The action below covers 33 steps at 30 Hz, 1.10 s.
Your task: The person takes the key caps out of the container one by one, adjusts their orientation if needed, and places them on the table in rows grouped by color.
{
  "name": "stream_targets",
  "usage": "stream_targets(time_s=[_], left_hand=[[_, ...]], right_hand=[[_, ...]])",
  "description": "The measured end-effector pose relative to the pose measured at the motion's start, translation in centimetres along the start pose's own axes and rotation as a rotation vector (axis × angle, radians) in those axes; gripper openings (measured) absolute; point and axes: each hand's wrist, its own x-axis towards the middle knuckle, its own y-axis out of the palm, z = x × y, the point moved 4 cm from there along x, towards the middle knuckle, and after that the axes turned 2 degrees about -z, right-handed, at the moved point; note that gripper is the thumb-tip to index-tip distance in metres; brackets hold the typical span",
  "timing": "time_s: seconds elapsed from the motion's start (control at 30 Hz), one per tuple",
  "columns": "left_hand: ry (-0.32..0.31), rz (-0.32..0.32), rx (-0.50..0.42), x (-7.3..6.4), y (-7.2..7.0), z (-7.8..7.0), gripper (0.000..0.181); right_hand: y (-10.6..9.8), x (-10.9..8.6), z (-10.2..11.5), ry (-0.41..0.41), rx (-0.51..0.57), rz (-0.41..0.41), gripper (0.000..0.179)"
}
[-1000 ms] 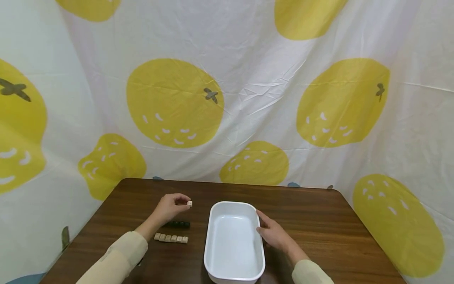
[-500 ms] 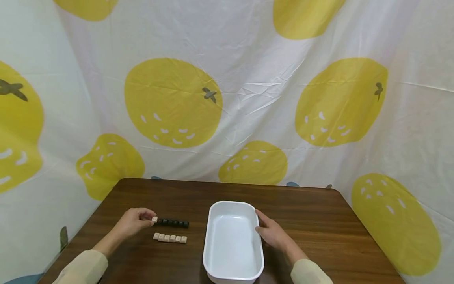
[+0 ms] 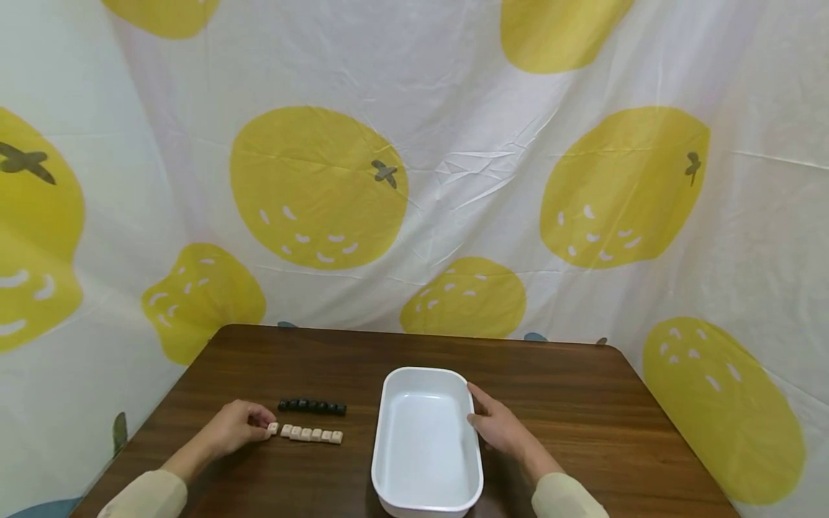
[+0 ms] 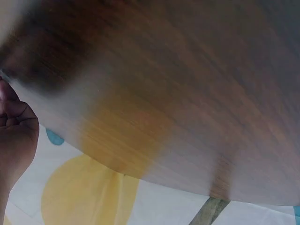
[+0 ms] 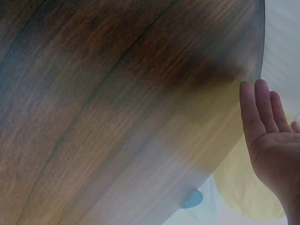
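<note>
My left hand (image 3: pixel 228 430) pinches a cream keycap (image 3: pixel 273 428) between thumb and fingertips, low over the table at the left end of a row of cream keycaps (image 3: pixel 311 434). A small gap parts it from that row. Farther back lies a row of black keycaps (image 3: pixel 312 407). On the right, my right hand (image 3: pixel 501 426) rests against the side of a white rectangular container (image 3: pixel 427 496), thumb at the rim. Its fingers (image 5: pixel 265 105) look straight in the right wrist view. In the left wrist view only part of my left hand (image 4: pixel 16 126) shows; the keycap is hidden there.
The dark wooden table (image 3: pixel 583 403) carries both rows to the left of the container. Behind it hangs a white cloth (image 3: pixel 453 180) printed with yellow lemons, close to the table's back edge.
With the cream keycap pinched, my left hand has moved left and toward me, past the black row to the cream row's left end. The right hand and container stay put.
</note>
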Motion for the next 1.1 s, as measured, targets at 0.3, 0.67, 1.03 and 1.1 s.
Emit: stream_targets(time_s=[0.3,0.67,1.03,1.1], left_hand=[[0.015,0.009,-0.013,0.2,0.6,0.1,0.015],[-0.022,0.021,-0.094,-0.4,0.5,0.4,0.030],[-0.044,-0.208,0.062,1.2,-0.5,-3.8,0.029],[0.001,-0.260,0.130,2.6,0.2,-5.8,0.031]], right_hand=[[0.0,0.1,0.1,-0.014,-0.003,-0.001,0.059],[0.3,0.3,0.2,-0.005,-0.007,0.004,0.059],[-0.3,0.4,0.2,-0.039,0.064,-0.028,0.058],[-1.3,0.4,-0.1,-0.063,0.013,-0.073,0.057]])
